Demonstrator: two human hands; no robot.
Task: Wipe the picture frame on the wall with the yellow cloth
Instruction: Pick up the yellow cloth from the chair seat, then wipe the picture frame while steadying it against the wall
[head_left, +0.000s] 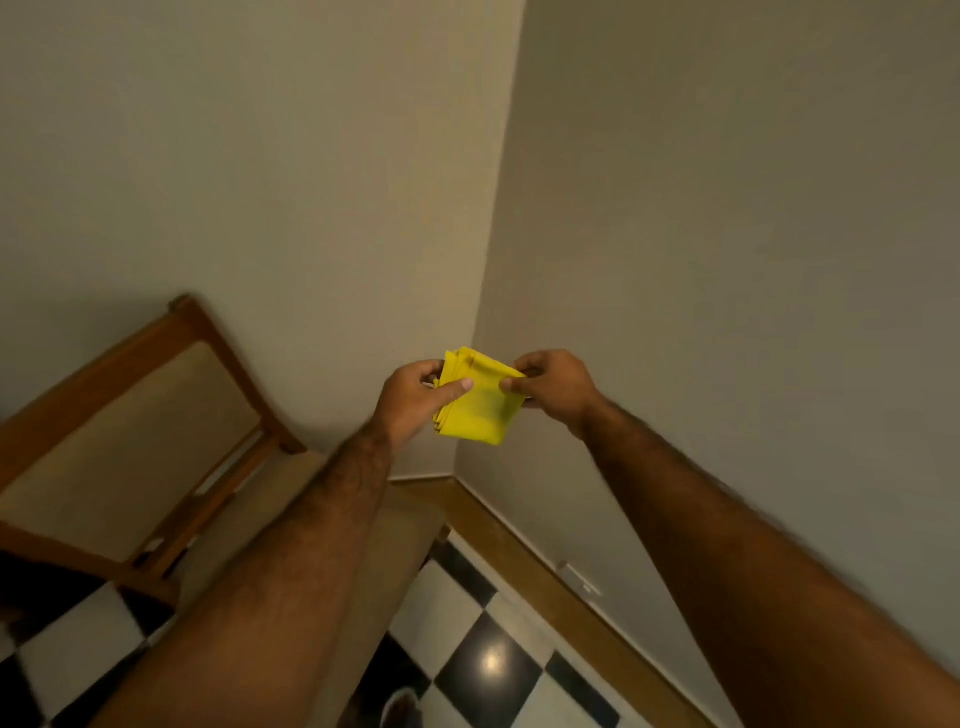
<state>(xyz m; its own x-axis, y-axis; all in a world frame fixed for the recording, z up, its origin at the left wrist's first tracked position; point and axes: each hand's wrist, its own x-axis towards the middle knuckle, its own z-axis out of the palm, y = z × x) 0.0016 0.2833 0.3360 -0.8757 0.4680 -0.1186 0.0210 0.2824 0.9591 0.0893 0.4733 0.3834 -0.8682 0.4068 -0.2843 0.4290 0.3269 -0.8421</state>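
A folded yellow cloth (480, 402) is held up in front of a room corner, between both hands. My left hand (415, 397) pinches its left edge, thumb lying across the front. My right hand (553, 387) grips the right edge with thumb and fingers. The cloth is folded into several layers, and its lower part hangs free below the hands. No picture frame shows anywhere on the two plain walls in this view.
A wooden chair (156, 436) with a beige padded back stands at the left against the wall. A wooden skirting board (524, 556) runs along the right wall. Below lies a black-and-white checkered floor (483, 644). A white wall socket (579, 578) sits low on the right wall.
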